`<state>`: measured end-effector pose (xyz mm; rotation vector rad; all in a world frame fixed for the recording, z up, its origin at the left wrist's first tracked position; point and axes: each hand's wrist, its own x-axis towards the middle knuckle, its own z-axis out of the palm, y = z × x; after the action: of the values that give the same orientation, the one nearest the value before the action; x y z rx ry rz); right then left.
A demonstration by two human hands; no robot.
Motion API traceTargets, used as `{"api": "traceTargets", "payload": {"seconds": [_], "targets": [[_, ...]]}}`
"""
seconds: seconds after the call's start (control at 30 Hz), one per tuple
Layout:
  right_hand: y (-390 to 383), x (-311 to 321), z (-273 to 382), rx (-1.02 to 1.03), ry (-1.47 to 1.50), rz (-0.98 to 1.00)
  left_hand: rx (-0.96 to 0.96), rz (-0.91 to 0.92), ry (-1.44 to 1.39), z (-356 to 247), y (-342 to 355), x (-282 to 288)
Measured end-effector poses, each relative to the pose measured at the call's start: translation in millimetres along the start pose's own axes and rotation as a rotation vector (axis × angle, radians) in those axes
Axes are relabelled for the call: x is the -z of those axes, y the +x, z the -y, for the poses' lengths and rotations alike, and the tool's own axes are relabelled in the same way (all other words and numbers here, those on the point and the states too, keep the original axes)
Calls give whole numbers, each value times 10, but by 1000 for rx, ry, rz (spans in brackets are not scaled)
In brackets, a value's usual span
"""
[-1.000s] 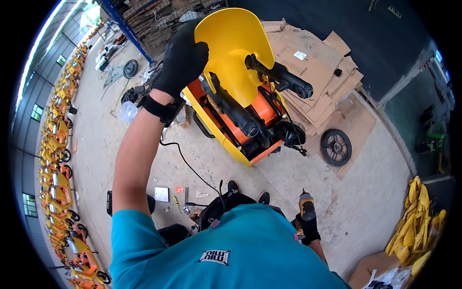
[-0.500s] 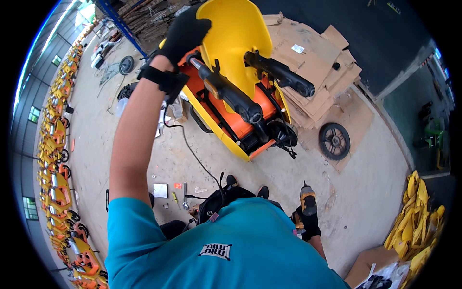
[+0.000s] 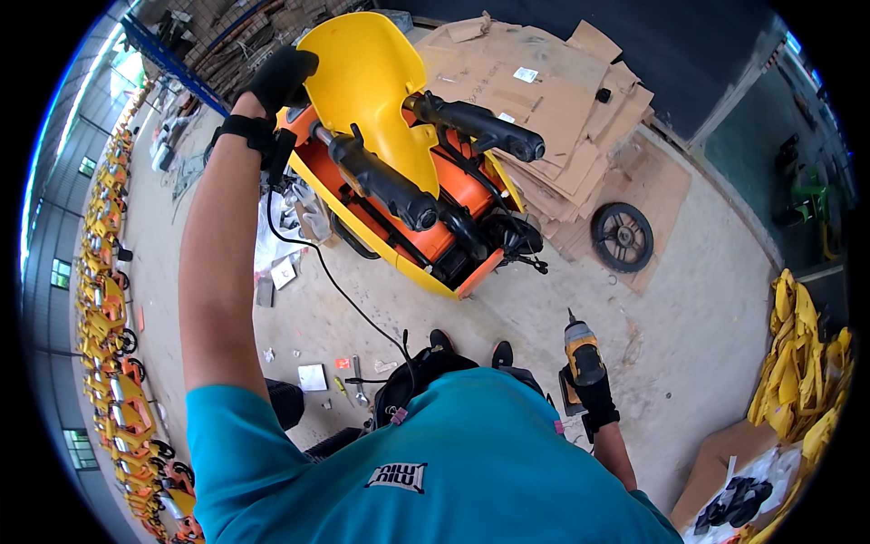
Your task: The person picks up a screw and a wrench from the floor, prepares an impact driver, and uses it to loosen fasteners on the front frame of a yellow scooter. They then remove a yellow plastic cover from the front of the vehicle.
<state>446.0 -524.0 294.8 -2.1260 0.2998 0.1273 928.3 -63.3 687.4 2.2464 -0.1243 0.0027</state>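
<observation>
While the gloved left hand is closed over the top edge of the yellow and orange ride-on machine, tipped up with its black handlebars toward the camera, the right hand hangs low, fingers wrapped round a yellow cordless driver; the work looks to be steadying the body for fastening, and bringing the driver up would need that grip firm, though which fastener is unclear; beneath lies a concrete floor with flattened cardboard, a loose black wheel and rows of yellow machines.

Bare concrete floor; flattened cardboard piled at one o'clock, windows letting daylight in at nine o'clock.
</observation>
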Motion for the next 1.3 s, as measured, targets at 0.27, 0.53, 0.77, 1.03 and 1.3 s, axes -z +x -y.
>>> {"api": "traceTargets", "payload": {"seconds": [0.27, 0.53, 0.77, 1.03, 1.3], "targets": [[-155, -80, -85, 85, -80, -44, -191, -169, 140, -6, 36, 10], [-211, -6, 240, -41, 56, -45, -245, -298, 62, 25, 18, 77], [-253, -62, 171, -31, 88, -47, -228, -377, -75, 256, -52, 155], [-270, -94, 36, -40, 68, -39, -205, -413, -856, 888, -381, 244], [-301, -125, -36, -61, 49, -54, -80, -391, -935, 1352, -165, 273]]}}
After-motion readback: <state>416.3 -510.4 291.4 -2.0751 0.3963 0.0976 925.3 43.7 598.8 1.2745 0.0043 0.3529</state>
